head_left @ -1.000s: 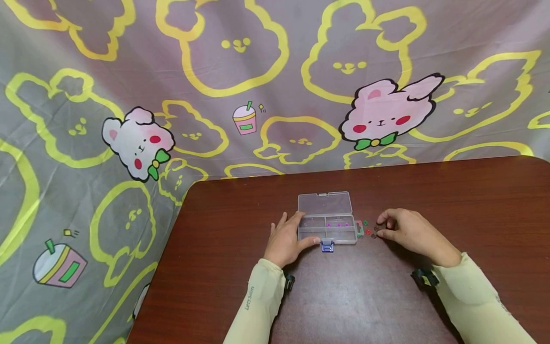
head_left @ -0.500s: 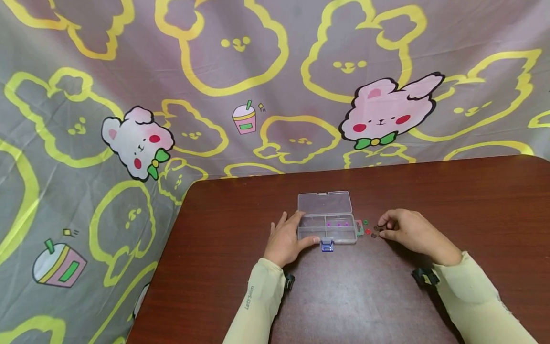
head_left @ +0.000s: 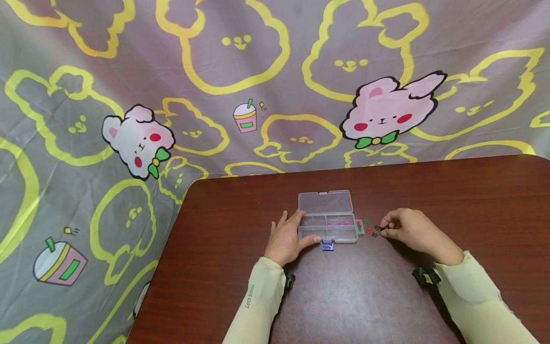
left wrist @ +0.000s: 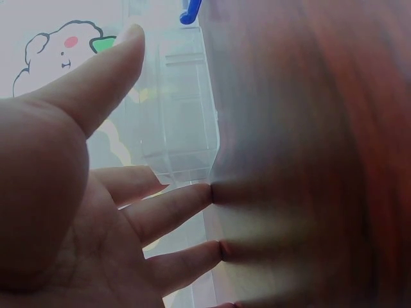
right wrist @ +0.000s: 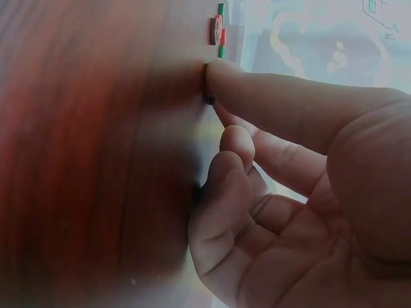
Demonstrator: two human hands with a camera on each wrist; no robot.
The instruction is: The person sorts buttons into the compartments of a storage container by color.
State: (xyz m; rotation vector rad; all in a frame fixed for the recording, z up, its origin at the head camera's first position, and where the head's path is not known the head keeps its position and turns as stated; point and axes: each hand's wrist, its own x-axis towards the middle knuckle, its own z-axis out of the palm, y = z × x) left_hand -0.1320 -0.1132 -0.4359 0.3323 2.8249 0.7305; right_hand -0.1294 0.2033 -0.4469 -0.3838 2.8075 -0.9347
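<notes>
A clear plastic divided box (head_left: 341, 234) stands on the table with its lid (head_left: 325, 202) folded back and its blue clasp (head_left: 328, 245) toward me. Several small purple pieces (head_left: 339, 223) lie in its back right compartment. My left hand (head_left: 287, 241) rests at the box's left end, thumb along the front edge, the other fingers fairly straight at the side. Right of the box lie small round button-like discs: dark ones (head_left: 375, 234), a red one (head_left: 368, 231) and a green one (head_left: 366, 221). My right hand (head_left: 410, 229) pinches a small dark disc (right wrist: 210, 100) at the tabletop.
A red-and-green tab (head_left: 360, 227) juts from the box's right end. The brown wooden table (head_left: 343, 296) meets a patterned curtain (head_left: 301, 95) at its back and left. Wrist cameras (head_left: 426, 276) sit at both cuffs.
My right hand has shifted slightly right, away from the loose discs, with a dark disc between thumb and index finger. My left hand and the box have stayed in place.
</notes>
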